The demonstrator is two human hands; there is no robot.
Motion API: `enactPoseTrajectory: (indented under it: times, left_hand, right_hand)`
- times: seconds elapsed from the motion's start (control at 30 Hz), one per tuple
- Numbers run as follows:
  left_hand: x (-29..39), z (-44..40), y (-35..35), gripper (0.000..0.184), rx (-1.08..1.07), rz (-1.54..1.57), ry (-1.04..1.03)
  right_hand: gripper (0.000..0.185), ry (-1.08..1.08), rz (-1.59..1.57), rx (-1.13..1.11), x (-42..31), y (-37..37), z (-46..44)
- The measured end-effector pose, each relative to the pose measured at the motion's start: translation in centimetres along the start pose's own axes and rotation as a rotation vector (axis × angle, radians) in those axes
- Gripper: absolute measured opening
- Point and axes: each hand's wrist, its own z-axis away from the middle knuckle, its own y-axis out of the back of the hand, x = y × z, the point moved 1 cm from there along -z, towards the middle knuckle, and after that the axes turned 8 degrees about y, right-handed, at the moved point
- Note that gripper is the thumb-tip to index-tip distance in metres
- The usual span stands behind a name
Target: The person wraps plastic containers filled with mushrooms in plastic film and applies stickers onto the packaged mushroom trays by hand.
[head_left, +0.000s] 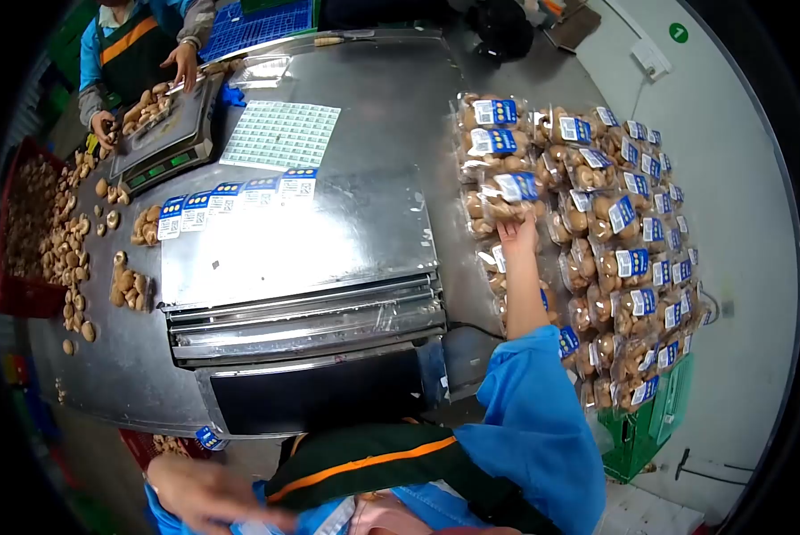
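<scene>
My right hand [517,235] reaches to the stacked packs on the right. Its fingers are at the near edge of a clear pack of mushrooms [500,207] with a blue and white label, and seem to grip it. Low on the left, my left hand [205,493] is smeared by motion, so its fingers do not show clearly. It is over the table's near side, close to a red crate [141,448] holding some mushrooms. Several blue and white labels [226,198] lie in a row on the metal wrapping machine [328,245].
A co-worker's hands [183,64] handle mushrooms at a scale [172,134]. Loose mushrooms [72,259] and a red crate [39,299] line the left. A label sheet [279,134] lies on the metal top. A green crate [630,446] stands below the packs, near the wall [730,178].
</scene>
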Motion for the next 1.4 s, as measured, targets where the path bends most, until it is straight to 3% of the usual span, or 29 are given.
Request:
enactPoseTrajectory:
  times: [0.03,0.07,0.1,0.13,0.17,0.23,0.27,0.3,0.37,0.4,0.43,0.47,0.5,0.53,0.57,0.6,0.63,0.67,0.7,0.73,0.77,0.83,0.93,1.03,1.07,1.2,1.3,1.4]
  left_hand:
    - [0.5,1.1,-0.6,0.050,-0.132,-0.453,-0.359]
    - [1.7,1.5,-0.8,0.045,-0.134,-0.807,-0.794]
    - [3.0,1.7,-1.0,0.042,-0.102,-0.373,-0.651]
    - [4.0,1.6,-2.0,0.042,-0.109,-0.303,-0.732]
    - [4.9,1.7,-3.3,0.042,-0.111,-0.234,-0.810]
    - [6.2,2.7,-6.8,0.041,-0.045,-0.285,-0.787]
    - [6.4,3.2,-8.4,0.027,0.067,-0.349,-0.778]
    - [7.0,3.4,-9.1,0.018,0.187,-0.418,-0.765]
    - [8.2,4.0,-4.9,0.017,-0.117,-0.416,-0.765]
    - [6.2,5.7,-3.1,0.027,-0.152,-0.359,-0.745]
    - [4.3,7.3,-0.5,0.033,-0.060,-0.245,-0.724]
    - [2.4,8.9,2.2,0.041,0.029,-0.126,-0.708]
    - [-0.3,11.8,5.3,0.035,0.483,-0.103,-0.679]
    - [-3.2,14.8,8.6,0.030,1.003,-0.017,-0.524]
    - [-6.2,17.8,11.6,0.026,1.363,0.136,-0.352]
    - [-9.8,20.7,15.0,0.026,1.773,0.035,-0.216]
    - [-19.6,26.3,20.2,0.028,2.191,-0.469,0.012]
    - [-24.4,31.0,22.5,0.031,2.342,-0.370,0.186]
    - [-27.0,34.9,23.7,0.034,2.477,-0.261,0.371]
    - [-27.5,37.5,23.8,0.034,2.587,-0.387,0.690]
    - [-28.0,39.2,23.7,0.034,2.636,-0.513,1.030]
    - [-28.5,41.5,23.5,0.033,2.618,-0.625,1.157]
    - [-35.1,46.7,26.5,0.029,2.142,-0.265,1.178]
    - [-34.7,47.2,24.7,0.031,2.027,0.009,0.907]
    - [-34.4,46.9,23.5,0.030,1.928,-0.041,0.886]
    - [-34.4,43.5,18.8,0.020,2.018,0.588,0.257]
    - [-34.4,42.1,16.5,0.013,2.183,0.622,0.057]
    - [-31.9,42.2,14.6,0.013,2.212,0.637,-0.030]
  right_hand:
    - [0.032,-0.030,-0.049,-0.090,0.1,-0.3,0.0]
    - [0.031,-0.031,-0.005,-0.054,-0.1,-0.4,0.2]
    - [0.031,-0.030,0.039,-0.023,-0.3,-0.8,0.5]
    - [0.036,0.093,0.116,0.068,-0.3,-1.0,1.2]
    - [0.053,0.194,0.312,0.024,-0.2,0.1,0.0]
    - [0.083,0.683,0.969,0.181,-0.2,-0.8,0.5]
    - [0.092,0.895,1.484,0.171,-0.4,-1.8,1.3]
    - [0.086,0.870,1.798,0.062,-0.1,-2.4,-0.5]
    - [0.085,0.881,1.793,-0.126,-0.9,-2.0,-2.1]
    - [0.086,0.882,1.784,-0.221,-1.2,-2.0,-2.9]
    - [0.080,0.799,1.893,-0.114,-2.2,-3.8,1.3]
    - [0.071,1.066,1.577,-0.214,-2.3,-2.1,-0.1]
    - [0.065,1.066,1.595,-0.142,-2.6,-2.4,3.1]
    - [0.059,1.070,1.246,-0.245,-2.3,0.6,1.1]
    - [0.048,0.955,1.159,-0.232,-2.9,-1.9,10.3]
    - [0.039,1.063,1.003,-0.274,-2.8,-1.7,15.2]
    - [0.034,1.163,1.063,-0.348,-3.2,-1.5,20.6]
    - [0.030,0.879,1.103,-0.384,-4.0,1.1,22.8]
    - [0.021,0.977,1.036,-0.534,-3.1,1.5,27.6]
    - [0.019,0.862,1.146,-0.605,-3.6,4.7,30.7]
    - [0.019,0.753,1.255,-0.639,-3.4,7.3,33.6]
    - [0.019,0.478,1.444,-0.633,-0.8,10.3,38.1]
    - [0.019,0.185,1.610,-0.600,2.3,13.1,41.9]
    - [0.018,0.040,1.669,-0.602,3.6,13.4,44.1]
    - [0.018,0.010,1.675,-0.617,3.8,13.2,44.6]
    - [0.018,-0.113,1.687,-0.716,4.2,11.7,46.1]
    - [0.018,-0.210,1.694,-0.811,4.1,10.5,47.2]
    - [0.018,-0.360,1.722,-0.932,3.1,9.4,48.3]
